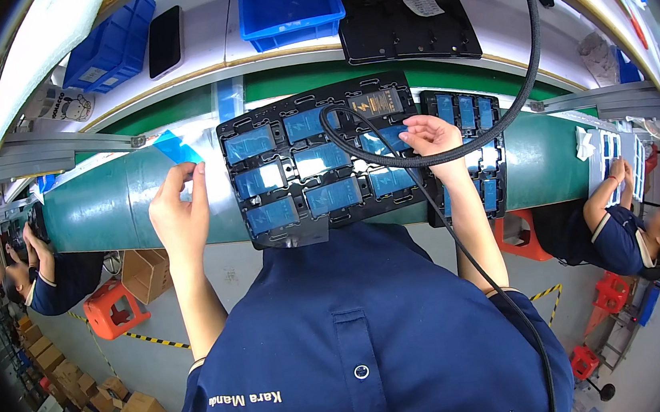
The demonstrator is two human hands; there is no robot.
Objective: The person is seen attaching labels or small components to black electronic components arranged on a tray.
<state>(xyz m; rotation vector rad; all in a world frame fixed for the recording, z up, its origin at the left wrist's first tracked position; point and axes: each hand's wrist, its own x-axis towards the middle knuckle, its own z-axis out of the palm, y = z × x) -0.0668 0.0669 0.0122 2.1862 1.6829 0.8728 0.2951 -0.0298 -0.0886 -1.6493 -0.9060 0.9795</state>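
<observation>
My left hand [181, 201] pinches a small piece of blue film [177, 148] between thumb and fingertips, left of a black tray [299, 221]. Flat battery cells lie in the tray's pockets, most faced with blue film, such as a cell [321, 159] in the middle. One battery cell [376, 105] in the far right pocket shows a dark face with gold print. Over the tray's right side, my right hand [434, 140] has thumb and fingers drawn together near a blue-faced cell [389, 139]. Whatever those fingertips hold is too small to tell.
A black cable [531, 40] loops over the tray and past my right hand. Another black tray [493, 181] with blue-faced cells lies to the right on the green belt [97, 210]. On the shelf are a blue bin [289, 5] and a phone [165, 40]. People sit at both sides.
</observation>
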